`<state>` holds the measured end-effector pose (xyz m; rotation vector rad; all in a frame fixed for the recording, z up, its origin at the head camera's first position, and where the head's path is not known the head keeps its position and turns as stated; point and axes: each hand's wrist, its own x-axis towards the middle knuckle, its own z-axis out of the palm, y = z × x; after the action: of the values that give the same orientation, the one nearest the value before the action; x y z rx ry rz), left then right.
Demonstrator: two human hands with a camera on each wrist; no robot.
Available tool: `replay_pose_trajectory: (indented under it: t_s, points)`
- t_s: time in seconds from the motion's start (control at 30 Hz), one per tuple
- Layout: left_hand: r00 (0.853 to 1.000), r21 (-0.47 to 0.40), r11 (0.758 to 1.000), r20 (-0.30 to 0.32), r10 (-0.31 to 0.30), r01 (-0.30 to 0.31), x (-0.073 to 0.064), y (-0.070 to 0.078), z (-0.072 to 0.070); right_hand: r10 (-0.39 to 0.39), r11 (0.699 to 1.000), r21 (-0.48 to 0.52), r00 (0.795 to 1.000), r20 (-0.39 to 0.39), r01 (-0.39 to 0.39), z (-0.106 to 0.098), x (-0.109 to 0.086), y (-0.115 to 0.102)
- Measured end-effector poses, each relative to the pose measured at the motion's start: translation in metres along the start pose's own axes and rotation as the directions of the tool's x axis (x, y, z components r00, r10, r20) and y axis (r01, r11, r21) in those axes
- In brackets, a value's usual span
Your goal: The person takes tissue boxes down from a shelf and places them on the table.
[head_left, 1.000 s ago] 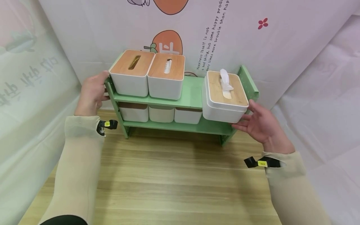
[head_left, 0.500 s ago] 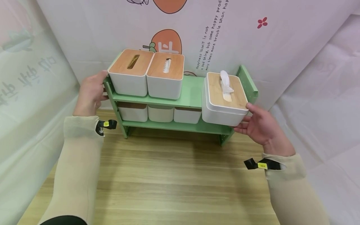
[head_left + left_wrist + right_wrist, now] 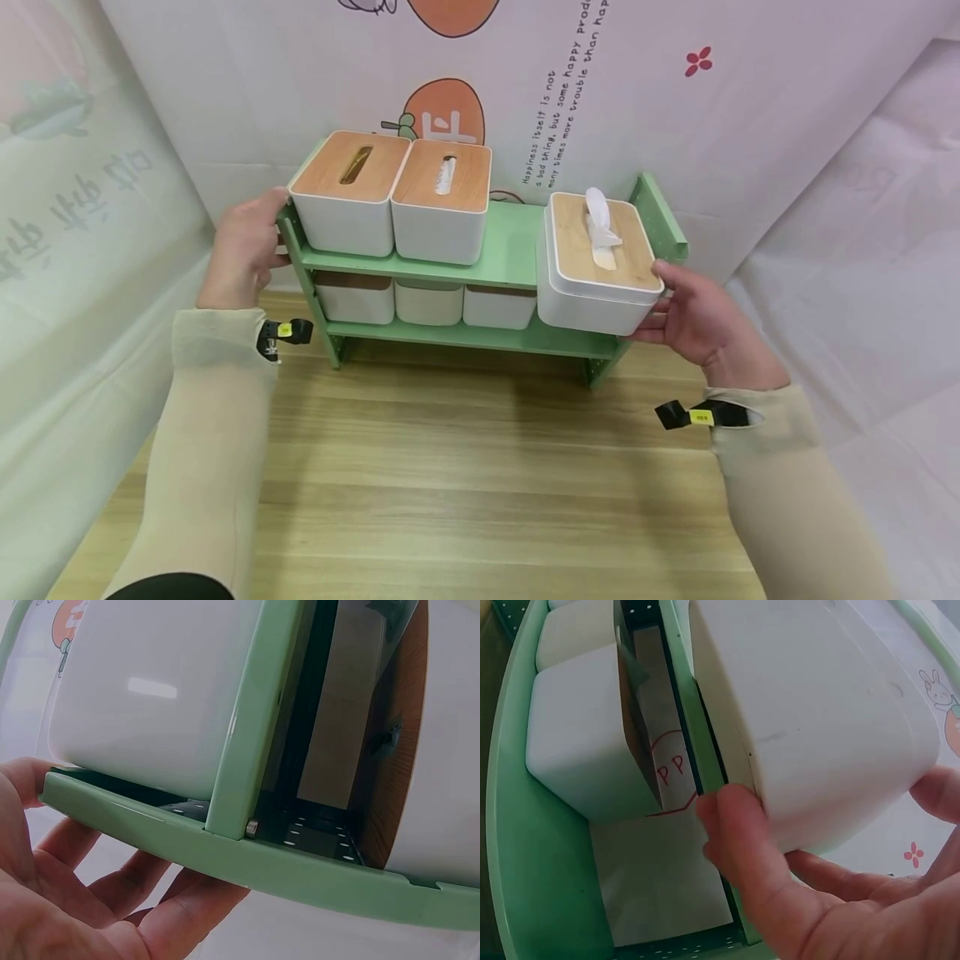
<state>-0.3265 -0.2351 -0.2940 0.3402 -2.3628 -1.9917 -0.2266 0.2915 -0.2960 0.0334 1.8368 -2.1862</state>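
At the right end of a green two-tier shelf (image 3: 515, 242), my right hand (image 3: 693, 323) holds a white tissue box (image 3: 588, 307) with a light wooden lid and a tissue sticking out. The thumb is by the lid's front right corner, and the other fingers are at the lower edge. In the right wrist view, fingertips (image 3: 742, 814) touch the box's bottom edge. The box juts forward past the upper tier's front edge, slightly tilted. My left hand (image 3: 243, 248) grips the shelf's left side panel (image 3: 150, 836); some fingers lie behind the panel in the left wrist view.
Two wood-lidded tissue boxes, a left one (image 3: 345, 225) and a right one (image 3: 441, 233), stand together on the upper tier. Below sit a white bin (image 3: 356, 300), a cream bin (image 3: 430, 305) and another white bin (image 3: 500, 308). Printed cloth (image 3: 600, 100) hangs behind; wood-grain surface (image 3: 450, 467) lies in front.
My right thumb has moved up and inward onto the lid's corner, and the fingers sit closer under the box. The box has dropped slightly toward me. My left hand keeps its place.
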Motion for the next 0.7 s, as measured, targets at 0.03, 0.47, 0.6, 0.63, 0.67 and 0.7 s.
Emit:
replay_pose_trajectory:
  t_s: [0.03, 0.47, 0.6, 0.63, 0.67, 0.7]
  points:
    - [1.000, 0.001, 1.000, 0.001, 0.001, -0.001, 0.0002, -0.0003, -0.0003, -0.001, 1.000, -0.002, 1.000, 0.000, 0.001, -0.0004, 0.0005, 0.0001]
    - [1.000, 0.002, 1.000, 0.002, -0.012, 0.012, 0.0023, -0.0034, -0.0018, -0.040, 0.999, 0.025, 0.999, 0.035, 0.039, -0.0029, 0.0020, 0.0043]
    - [1.000, -0.014, 1.000, 0.002, 0.000, 0.000, 0.0032, -0.0022, -0.0017, -0.079, 0.997, 0.030, 0.995, 0.060, 0.078, -0.0048, 0.0000, 0.0056]
    - [1.000, -0.010, 1.000, 0.001, 0.002, -0.002, 0.0032, -0.0019, -0.0014, -0.089, 0.996, 0.033, 0.994, 0.068, 0.087, -0.0053, -0.0006, 0.0060]
    - [1.000, -0.006, 1.000, 0.000, -0.001, 0.001, 0.0033, -0.0015, -0.0015, -0.099, 0.995, 0.031, 0.992, 0.075, 0.097, -0.0056, -0.0012, 0.0066]
    - [1.000, 0.003, 1.000, 0.000, -0.002, 0.002, 0.0032, -0.0012, -0.0014, -0.110, 0.994, 0.028, 0.990, 0.086, 0.108, -0.0057, -0.0019, 0.0073]
